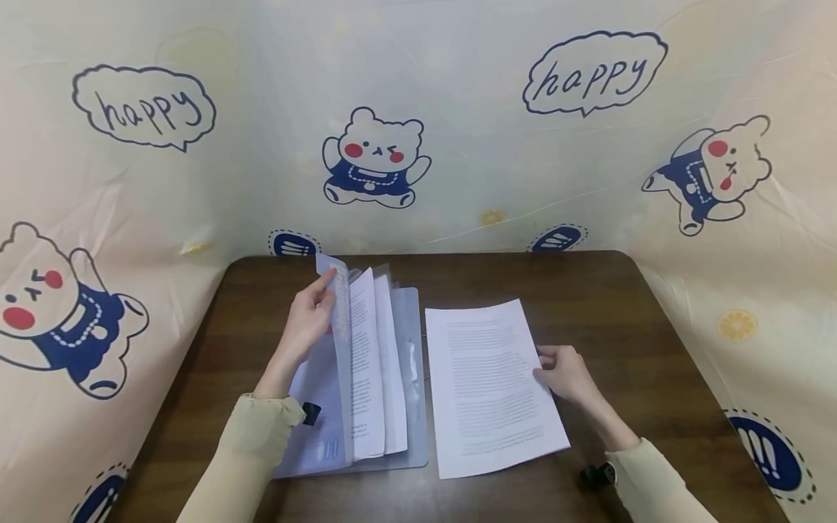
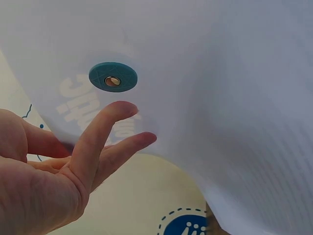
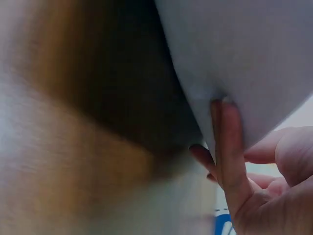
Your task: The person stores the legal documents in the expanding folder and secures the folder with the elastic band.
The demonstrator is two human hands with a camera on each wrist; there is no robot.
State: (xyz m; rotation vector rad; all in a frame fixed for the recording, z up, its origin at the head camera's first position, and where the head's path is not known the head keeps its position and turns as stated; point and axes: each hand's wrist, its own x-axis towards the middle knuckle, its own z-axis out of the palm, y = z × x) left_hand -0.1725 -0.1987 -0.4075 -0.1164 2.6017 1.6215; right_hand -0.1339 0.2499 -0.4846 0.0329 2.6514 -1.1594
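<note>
An open clear-plastic folder (image 1: 413, 378) lies left of centre on the table, with printed pages in its sleeves. My left hand (image 1: 307, 323) props one translucent sleeve (image 1: 341, 341) upright, its fingers straight against the left face. In the left wrist view the left hand (image 2: 73, 161) rests its fingers under the folder's plastic (image 2: 220, 98), near a round green snap (image 2: 113, 77). To the folder's right a loose printed sheet (image 1: 490, 385) lies flat. My right hand (image 1: 565, 374) pinches its right edge. Close up, the right hand (image 3: 264, 186) has a finger under the sheet (image 3: 244, 54).
The dark wooden table (image 1: 621, 312) is walled on three sides by a cream cloth (image 1: 458, 145) printed with bears and "happy" bubbles. Small black cameras sit at my right wrist (image 1: 598, 476) and left wrist (image 1: 312, 412).
</note>
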